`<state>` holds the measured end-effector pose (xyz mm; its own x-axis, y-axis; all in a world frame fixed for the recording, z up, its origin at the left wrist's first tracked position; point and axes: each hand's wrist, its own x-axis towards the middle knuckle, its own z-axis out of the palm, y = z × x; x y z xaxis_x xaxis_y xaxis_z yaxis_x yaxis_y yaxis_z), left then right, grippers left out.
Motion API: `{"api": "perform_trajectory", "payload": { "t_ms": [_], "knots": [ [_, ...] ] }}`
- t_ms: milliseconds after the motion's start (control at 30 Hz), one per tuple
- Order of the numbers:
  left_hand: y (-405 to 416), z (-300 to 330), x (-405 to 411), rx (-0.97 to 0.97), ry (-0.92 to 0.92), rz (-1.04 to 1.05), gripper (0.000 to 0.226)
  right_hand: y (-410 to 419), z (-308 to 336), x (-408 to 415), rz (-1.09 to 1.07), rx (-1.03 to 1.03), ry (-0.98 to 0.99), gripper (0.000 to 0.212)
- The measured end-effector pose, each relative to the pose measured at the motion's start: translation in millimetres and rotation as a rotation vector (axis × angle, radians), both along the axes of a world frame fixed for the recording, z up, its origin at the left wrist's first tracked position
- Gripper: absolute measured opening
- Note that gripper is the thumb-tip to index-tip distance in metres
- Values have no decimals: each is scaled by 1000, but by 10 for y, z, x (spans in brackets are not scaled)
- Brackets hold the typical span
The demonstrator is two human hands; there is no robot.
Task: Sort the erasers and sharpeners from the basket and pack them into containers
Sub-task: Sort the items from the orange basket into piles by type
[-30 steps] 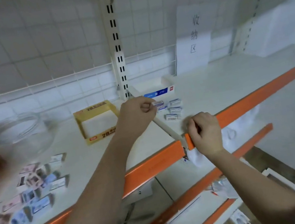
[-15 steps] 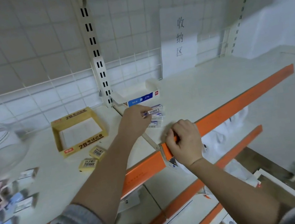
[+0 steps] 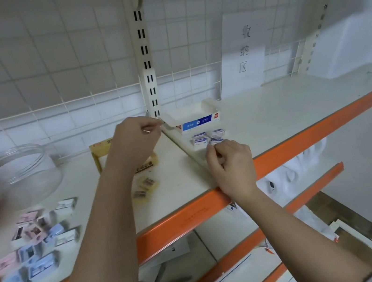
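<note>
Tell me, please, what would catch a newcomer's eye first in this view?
Two bare forearms reach over the orange shelf edge: the left hand lifted near the white-and-blue box, the right hand curled beside small white erasers. At far left lie scattered pink and blue erasers before a clear jar.

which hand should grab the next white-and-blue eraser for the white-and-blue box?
Right. The right hand sits just in front of the loose erasers below the box. The left hand is up beside the box's flap, pinching something small.
</note>
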<state>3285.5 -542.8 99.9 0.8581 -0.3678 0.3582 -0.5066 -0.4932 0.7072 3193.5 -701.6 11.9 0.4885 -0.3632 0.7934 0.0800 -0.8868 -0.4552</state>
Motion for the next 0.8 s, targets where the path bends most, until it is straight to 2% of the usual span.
{"api": "perform_trajectory", "payload": {
  "t_ms": [133, 267, 367, 500, 633, 800],
  "knots": [
    [746, 169, -12, 67, -54, 74, 19, 552, 297, 221, 123, 28, -5, 42],
    [1692, 336, -3, 137, -116, 190, 19, 1298, 461, 456, 207, 166, 142, 47],
    [2420, 415, 19, 194, -131, 259, 19, 1892, 577, 623, 282, 235, 230, 42],
    [3320, 398, 76, 251, -125, 317, 18, 2655, 771, 864, 389, 271, 309, 23],
    [3952, 315, 125, 284, -103, 372, 18, 3271, 971, 1127, 459, 208, 379, 15],
    [4331, 262, 127, 296, -46, 381, 20, 3769, 1084, 1572, 546, -54, 572, 15]
  ]
}}
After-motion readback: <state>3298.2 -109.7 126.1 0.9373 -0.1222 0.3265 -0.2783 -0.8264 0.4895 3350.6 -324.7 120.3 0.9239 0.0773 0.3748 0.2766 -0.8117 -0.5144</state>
